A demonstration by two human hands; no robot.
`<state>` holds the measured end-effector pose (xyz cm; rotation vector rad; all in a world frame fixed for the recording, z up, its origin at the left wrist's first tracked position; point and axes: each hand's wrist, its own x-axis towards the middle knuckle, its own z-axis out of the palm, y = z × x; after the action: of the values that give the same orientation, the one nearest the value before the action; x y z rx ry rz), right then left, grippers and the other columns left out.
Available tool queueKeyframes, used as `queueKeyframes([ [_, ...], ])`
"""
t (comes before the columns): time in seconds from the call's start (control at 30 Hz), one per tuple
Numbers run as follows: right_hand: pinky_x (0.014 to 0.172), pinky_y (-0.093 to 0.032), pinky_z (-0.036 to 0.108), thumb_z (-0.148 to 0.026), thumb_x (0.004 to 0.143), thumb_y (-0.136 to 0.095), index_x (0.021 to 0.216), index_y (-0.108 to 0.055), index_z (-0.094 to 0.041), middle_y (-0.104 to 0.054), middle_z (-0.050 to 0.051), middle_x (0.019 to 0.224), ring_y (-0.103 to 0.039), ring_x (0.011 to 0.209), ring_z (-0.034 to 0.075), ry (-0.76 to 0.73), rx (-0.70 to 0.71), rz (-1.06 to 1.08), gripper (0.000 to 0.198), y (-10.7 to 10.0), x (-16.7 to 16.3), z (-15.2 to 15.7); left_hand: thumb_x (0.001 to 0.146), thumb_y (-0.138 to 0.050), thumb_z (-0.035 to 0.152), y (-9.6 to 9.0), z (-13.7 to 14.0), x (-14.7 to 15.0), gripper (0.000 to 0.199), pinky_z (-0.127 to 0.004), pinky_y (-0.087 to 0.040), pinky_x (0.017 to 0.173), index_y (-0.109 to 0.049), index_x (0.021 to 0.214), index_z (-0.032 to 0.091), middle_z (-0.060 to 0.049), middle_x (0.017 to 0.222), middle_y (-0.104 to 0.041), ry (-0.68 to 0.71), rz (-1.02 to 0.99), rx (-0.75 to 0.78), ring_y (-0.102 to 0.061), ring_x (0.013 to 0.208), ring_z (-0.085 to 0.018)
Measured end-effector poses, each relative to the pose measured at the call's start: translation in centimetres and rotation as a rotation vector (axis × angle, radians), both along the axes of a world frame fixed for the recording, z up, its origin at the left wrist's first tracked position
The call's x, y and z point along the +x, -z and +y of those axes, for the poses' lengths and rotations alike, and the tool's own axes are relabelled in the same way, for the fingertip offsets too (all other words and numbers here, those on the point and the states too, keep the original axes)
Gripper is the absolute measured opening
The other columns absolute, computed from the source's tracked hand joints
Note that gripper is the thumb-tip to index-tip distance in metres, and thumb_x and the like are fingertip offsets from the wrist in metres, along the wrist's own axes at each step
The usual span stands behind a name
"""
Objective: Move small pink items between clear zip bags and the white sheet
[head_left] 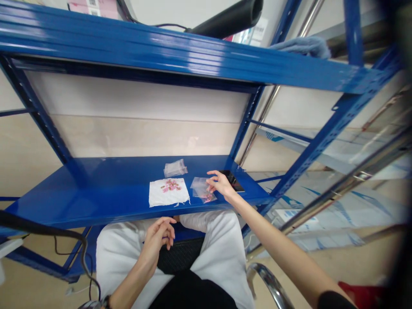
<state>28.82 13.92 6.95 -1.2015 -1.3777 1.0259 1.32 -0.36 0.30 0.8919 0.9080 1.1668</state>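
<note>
My right hand (221, 183) hovers over the right part of the shelf, index finger stretched out and the other fingers bent, with nothing visible held in it. Under and beside its fingertips lies a clear plastic bag (198, 185) with small pink pieces (208, 197) at its lower end; whether the fingers touch the bag I cannot tell. My left hand (160, 234) is above my lap, just off the shelf's front edge, its fingers loosely bent, apart and holding nothing. A white drawstring cloth pouch (157, 197) lies flat nearby, with several pink and brownish pieces (171, 185) heaped on it.
Behind the pouch is a stack of clear bags (175, 168). A flat black device (232, 179) lies beyond my right hand. Above runs a blue upper shelf beam (161, 47) carrying a black tube (230, 19). A dark cable (48, 231) hangs at left.
</note>
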Motion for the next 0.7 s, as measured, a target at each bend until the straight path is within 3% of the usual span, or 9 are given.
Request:
queueKeyframes([
  [0.17,0.038,-0.045,0.016,-0.013,0.077,-0.061,0.109,-0.054,-0.018,-0.065,-0.001,0.070,-0.058,0.045,0.009,-0.002,0.058,-0.040,0.034,-2.8,0.0,1.6,0.082,-0.063,0.052,0.0,0.0,0.3,0.039,-0.018,-0.034,0.040,-0.061,0.092,0.015,0.001,0.060,-0.056,0.022,-0.001,-0.042,-0.050,0.045,-0.009],
  [0.33,0.036,-0.040,0.016,-0.009,0.078,-0.060,0.106,-0.055,-0.019,-0.065,-0.002,0.069,-0.054,0.043,0.008,-0.038,0.085,-0.120,0.030,-5.4,-4.2,6.1,0.081,-0.063,0.054,0.8,-0.1,0.7,0.041,-0.018,-0.034,0.039,-0.062,0.090,0.014,0.001,0.058,-0.056,0.081,0.017,-0.085,-0.050,0.044,-0.009],
  [0.53,0.036,-0.033,0.014,-0.010,0.078,-0.066,0.098,-0.060,-0.016,-0.057,-0.005,0.056,-0.050,0.042,0.008,-0.005,0.009,-0.238,0.022,-5.1,-9.6,12.3,0.081,-0.062,0.059,2.2,0.6,0.6,0.046,-0.017,-0.034,0.038,-0.062,0.090,0.014,0.000,0.057,-0.056,0.115,0.077,-0.051,-0.051,0.043,-0.010],
  [0.7,0.043,-0.041,0.016,-0.017,0.079,-0.069,0.095,-0.063,-0.016,-0.062,-0.002,0.065,-0.055,0.049,0.009,0.020,0.010,-0.319,0.017,-4.0,-9.9,14.5,0.084,-0.059,0.058,2.4,0.9,0.3,0.045,-0.016,-0.035,0.039,-0.062,0.091,0.013,0.000,0.059,-0.057,0.113,0.089,-0.004,-0.052,0.045,-0.009],
])
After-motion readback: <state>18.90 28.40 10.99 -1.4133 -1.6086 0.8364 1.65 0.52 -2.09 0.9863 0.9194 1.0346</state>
